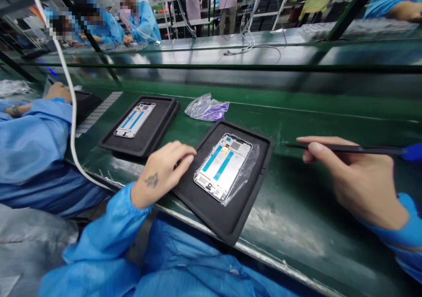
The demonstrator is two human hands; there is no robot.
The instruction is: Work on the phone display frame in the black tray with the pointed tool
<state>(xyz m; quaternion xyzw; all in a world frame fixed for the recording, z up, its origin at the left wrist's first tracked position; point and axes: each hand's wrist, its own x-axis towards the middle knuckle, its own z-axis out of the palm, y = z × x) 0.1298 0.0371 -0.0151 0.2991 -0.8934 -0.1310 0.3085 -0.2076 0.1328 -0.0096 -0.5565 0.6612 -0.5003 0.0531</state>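
- A bare left hand (161, 174) rests at a black rectangular tray's (201, 207) left rim; whether it pinches, I cannot tell.
- Inside lies a silver rectangular phone panel (235, 167) with two blue strips (223, 166), beside clear plastic film (244, 178).
- At right, the bare right hand (362, 178) pinches a slim black tool (352, 148).

A green table (329, 101) stretched from nine o'clock to three, its surface catching light. Beyond it, toward twelve, ran a shiny ledge (198, 57); dark green posts (354, 9) slanted at ten and two, and pale-framed shelves (187, 23) stood farther back at twelve.
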